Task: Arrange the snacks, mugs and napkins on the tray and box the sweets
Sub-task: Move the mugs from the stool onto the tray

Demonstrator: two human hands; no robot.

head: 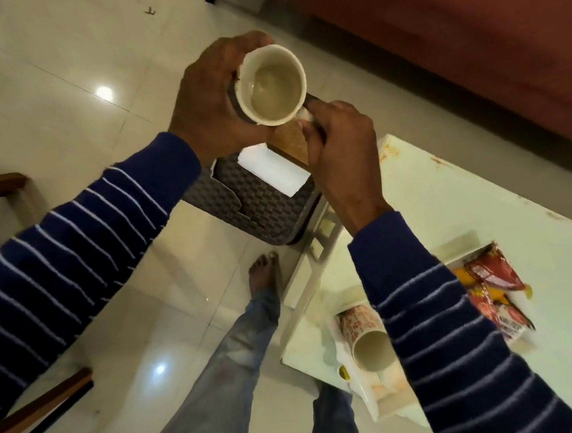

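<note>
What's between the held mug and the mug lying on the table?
In the head view, the right hand and its striped sleeve cross between the held mug and the lying mug.

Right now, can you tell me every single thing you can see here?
held mug: one, cream inside, up in both hands.
patterned mug: one, white with red print, lying on its side on the tray.
snack packets: a few, red and yellow, on the tray.
tray: one, white, on the table.
table: one, pale green top.
woven stool: one, dark grey, on the floor.
napkin: one, white, on the stool.
box: one, brown, on the napkin.
left hand: grips the mug's body.
right hand: pinches its handle.
</note>
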